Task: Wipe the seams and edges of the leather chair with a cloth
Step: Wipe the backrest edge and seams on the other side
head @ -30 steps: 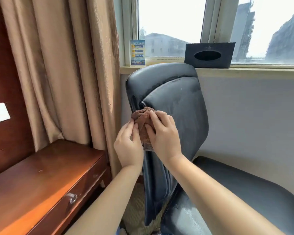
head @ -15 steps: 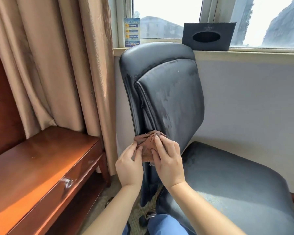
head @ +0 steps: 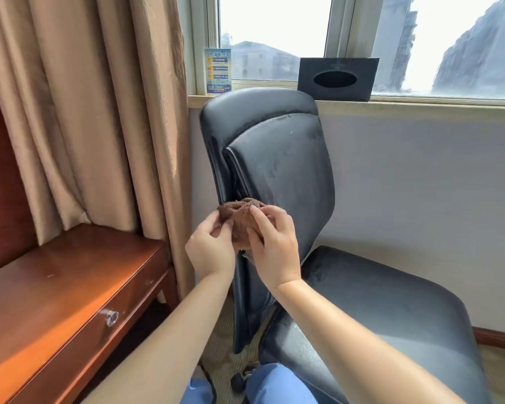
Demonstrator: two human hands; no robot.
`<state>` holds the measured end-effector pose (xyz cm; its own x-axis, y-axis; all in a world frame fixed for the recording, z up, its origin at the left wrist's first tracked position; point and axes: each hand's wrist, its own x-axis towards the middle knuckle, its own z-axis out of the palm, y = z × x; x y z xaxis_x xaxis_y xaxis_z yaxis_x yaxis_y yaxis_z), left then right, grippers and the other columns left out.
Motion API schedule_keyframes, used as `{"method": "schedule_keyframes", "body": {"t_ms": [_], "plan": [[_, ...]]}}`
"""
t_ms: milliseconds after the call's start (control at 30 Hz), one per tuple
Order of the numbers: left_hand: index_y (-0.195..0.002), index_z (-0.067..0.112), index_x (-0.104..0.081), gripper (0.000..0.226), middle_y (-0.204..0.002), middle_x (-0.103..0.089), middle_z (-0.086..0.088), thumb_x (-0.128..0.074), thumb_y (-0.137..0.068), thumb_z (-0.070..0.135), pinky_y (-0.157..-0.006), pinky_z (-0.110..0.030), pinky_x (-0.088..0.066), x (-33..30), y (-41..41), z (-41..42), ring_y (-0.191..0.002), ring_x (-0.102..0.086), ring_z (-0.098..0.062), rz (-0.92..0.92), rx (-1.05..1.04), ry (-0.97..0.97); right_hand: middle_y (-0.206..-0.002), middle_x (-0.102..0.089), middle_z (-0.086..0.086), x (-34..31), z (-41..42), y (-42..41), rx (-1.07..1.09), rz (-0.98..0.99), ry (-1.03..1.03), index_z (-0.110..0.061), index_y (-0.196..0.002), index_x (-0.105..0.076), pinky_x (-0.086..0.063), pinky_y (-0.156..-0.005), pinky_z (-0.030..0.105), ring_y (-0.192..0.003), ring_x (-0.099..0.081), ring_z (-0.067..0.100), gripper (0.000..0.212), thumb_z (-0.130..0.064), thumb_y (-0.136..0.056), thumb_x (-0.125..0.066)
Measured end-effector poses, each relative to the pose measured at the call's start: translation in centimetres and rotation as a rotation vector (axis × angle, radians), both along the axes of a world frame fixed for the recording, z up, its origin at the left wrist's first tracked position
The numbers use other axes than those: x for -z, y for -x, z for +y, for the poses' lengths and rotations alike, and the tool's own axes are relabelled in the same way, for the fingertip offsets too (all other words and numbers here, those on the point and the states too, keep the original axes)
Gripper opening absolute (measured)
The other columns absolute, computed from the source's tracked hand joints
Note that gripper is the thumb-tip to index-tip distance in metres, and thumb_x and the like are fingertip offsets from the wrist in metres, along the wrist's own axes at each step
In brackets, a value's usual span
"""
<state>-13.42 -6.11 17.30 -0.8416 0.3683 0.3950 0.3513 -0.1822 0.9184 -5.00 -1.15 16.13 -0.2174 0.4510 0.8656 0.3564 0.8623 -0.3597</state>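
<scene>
Both hands have stayed on the cloth (head: 241, 221) since the earlier frame, at the lower seam on the chair (head: 277, 170) back's left edge. Left hand (head: 210, 249) and right hand (head: 274, 249) each pinch the bunched cloth — fingers curled round it. Around: desk (head: 59, 290) and curtain (head: 85, 112) left, tissue box (head: 337, 78) and card (head: 217, 70) on the sill behind.

Bunched brown cloth (head: 239, 217), black leather chair (head: 289, 170) seam
</scene>
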Motion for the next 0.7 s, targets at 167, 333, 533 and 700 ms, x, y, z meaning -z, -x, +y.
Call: {"method": "schedule_keyframes", "body": {"t_ms": [167,333,533,700], "plan": [[-0.117,0.009,-0.069,0.032,-0.099,-0.070,0.006,-0.067,-0.085,0.005,-0.093,-0.029,-0.053,-3.7,1.2,0.8,-0.095,-0.067,-0.011,0.079,0.006,-0.051,-0.115,-0.057,0.014,-4.6,1.0,0.6,-0.033,-0.037,-0.032,-0.003,-0.118,-0.062,-0.042,-0.082,0.030,-0.104,-0.051,0.033,0.035,0.000,-0.083,-0.059],[-0.127,0.005,-0.062,0.041,-0.118,-0.068,-0.010,-0.068,-0.087,0.005,-0.090,-0.011,-0.045,-1.3,0.9,0.6,-0.107,-0.064,-0.014,0.105,0.014,0.021,-0.114,-0.059,0.015,-1.1,2.4,0.2,0.049,-0.166,-0.102,0.000,-0.121,-0.060,-0.054,-0.077,0.039,-0.102,-0.052,0.033,0.039,-0.002,-0.082,-0.066],[-0.124,0.005,-0.064,0.038,-0.116,-0.069,-0.008,-0.069,-0.087,0.008,-0.079,0.002,-0.041,4.2,0.2,0.3,-0.098,-0.061,-0.006,0.027,0.016,0.092,-0.121,-0.047,0.011,4.6,2.5,-0.4,0.075,-0.169,-0.180,0.001,-0.123,-0.059,-0.054,-0.082,0.038,-0.105,-0.043,0.027,0.048,0.003,-0.076,-0.073],[-0.120,0.007,-0.068,0.034,-0.107,-0.072,-0.003,-0.070,-0.086,0.010,-0.077,0.000,-0.043,7.5,-0.1,0.1,-0.083,-0.061,0.003,-0.007,0.043,0.159,-0.124,-0.038,0.009,8.7,2.3,-1.1,0.085,-0.185,-0.227,-0.008,-0.127,-0.046,-0.045,-0.093,0.034,-0.105,-0.044,0.027,0.068,0.011,-0.068,-0.073]]}}
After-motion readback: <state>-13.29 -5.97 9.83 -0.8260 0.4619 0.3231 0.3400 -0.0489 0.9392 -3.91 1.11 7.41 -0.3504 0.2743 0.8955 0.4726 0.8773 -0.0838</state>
